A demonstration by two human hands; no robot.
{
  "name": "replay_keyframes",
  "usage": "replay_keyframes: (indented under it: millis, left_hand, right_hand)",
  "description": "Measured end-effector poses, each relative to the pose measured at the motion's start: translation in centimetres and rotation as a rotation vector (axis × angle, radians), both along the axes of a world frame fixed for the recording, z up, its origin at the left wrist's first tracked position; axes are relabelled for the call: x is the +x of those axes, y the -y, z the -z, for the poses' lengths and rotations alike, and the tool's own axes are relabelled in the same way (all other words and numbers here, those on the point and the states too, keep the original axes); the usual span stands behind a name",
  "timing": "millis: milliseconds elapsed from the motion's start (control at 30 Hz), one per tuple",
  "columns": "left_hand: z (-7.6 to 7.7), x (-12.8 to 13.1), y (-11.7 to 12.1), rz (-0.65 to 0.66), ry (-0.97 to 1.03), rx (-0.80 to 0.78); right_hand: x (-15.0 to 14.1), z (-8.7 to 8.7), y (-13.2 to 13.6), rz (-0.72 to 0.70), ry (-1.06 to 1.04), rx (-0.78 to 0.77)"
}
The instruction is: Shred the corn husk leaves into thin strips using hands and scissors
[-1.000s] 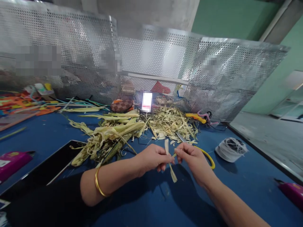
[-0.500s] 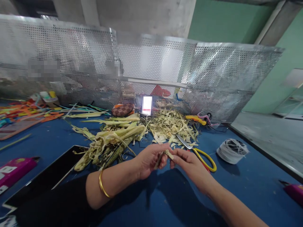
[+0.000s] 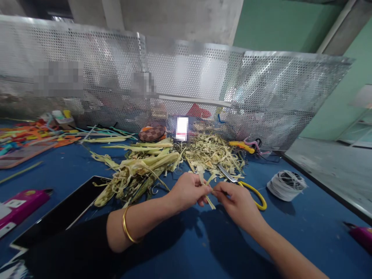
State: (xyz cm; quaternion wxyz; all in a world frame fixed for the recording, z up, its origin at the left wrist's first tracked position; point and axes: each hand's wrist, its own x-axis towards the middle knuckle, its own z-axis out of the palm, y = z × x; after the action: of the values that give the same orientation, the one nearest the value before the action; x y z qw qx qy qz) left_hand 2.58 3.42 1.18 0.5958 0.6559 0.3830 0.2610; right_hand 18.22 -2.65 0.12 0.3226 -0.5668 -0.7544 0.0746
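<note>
My left hand (image 3: 193, 190), a gold bangle on its wrist, is closed on a small bundle of pale dried husk strips (image 3: 210, 202), whose ends stick out above and below the fingers. Beside it, my right hand (image 3: 234, 197) pinches at the bundle's right side; a thin strand seems to run between its fingertips and the bundle. Scissors (image 3: 253, 192) with yellow handles lie just behind my right hand, partly covered by it. Beyond both hands spreads a heap of shredded husk (image 3: 212, 151). Longer dried husks (image 3: 139, 170) are piled to the left.
A ball of white string (image 3: 286, 185) sits on the blue table at right. A dark tablet (image 3: 66, 209) and a magenta glue gun (image 3: 23, 207) lie at left. A checkered pouch (image 3: 151, 133), a bright phone screen (image 3: 181, 128) and a perforated metal screen (image 3: 188, 66) stand behind.
My left hand has turned over, back now upward, so the strips point up and down. My right hand has shifted slightly right, its fingers curled in more. The view has moved slightly.
</note>
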Motion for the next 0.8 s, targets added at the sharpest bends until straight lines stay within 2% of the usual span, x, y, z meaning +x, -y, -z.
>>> replay_keyframes:
  millis: [67, 233, 333, 400, 500, 633, 700, 800]
  left_hand:
    - [-0.1, -0.2, -0.3, 0.026, -0.002, -0.010]
    - [0.5, -0.5, -1.3, 0.115, -0.054, 0.028]
    - [0.6, -0.7, -1.7, 0.147, -0.060, 0.172]
    - [0.4, -0.8, -1.8, 0.168, -0.022, 0.190]
    - [-0.1, -0.9, -1.6, 0.183, 0.064, 0.005]
    - [-0.5, -0.9, -1.1, 0.055, 0.105, -0.218]
    - [-0.5, -0.7, -0.9, 0.012, 0.124, -0.263]
    - [-0.3, -0.4, -0.9, -0.048, 0.134, -0.220]
  right_hand:
    - [0.1, -0.1, -0.1, -0.006, 0.006, -0.001]
    - [-0.3, 0.0, 0.4, -0.011, 0.191, 0.129]
    - [-0.1, 0.1, 0.3, 0.017, 0.111, 0.078]
    - [0.1, 0.1, 0.1, 0.028, 0.026, 0.035]
    - [0.3, 0.1, -0.2, 0.016, -0.027, 0.004]
    - [0.5, 0.2, -0.4, -0.004, 0.009, 0.038]
    - [0.5, 0.3, -0.4, -0.012, 0.055, 0.090]
    - [0.5, 0.4, -0.4, -0.025, 0.158, 0.186]
